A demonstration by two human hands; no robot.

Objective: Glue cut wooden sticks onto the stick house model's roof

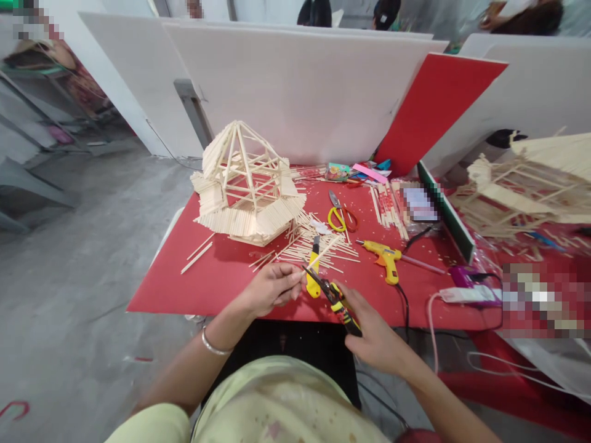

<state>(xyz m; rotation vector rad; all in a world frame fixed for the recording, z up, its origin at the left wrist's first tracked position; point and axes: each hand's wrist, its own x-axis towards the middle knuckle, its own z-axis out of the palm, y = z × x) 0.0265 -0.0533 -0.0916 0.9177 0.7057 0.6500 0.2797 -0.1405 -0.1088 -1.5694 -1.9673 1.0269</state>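
Over the front edge of the red table, my left hand (281,284) pinches a thin wooden stick (323,253) that slants up to the right. My right hand (372,326) is wrapped round the yellow and black handles of a pair of pliers (339,303). Their dark jaws meet the stick close to my left fingertips; whether they bite into it I cannot tell. A yellow box cutter (313,283) lies just behind the pliers' jaws. Beyond my hands stands a roof-like model (252,191) built of wooden sticks, with bare rafters on part of it.
Loose sticks (332,255) are heaped beside the model. Yellow-handled scissors (336,215) and a yellow glue gun (385,255) with a cord lie to the right. A power strip (468,295) sits at the right edge. White boards (300,92) wall off the back; another stick model (512,184) stands beyond a divider.
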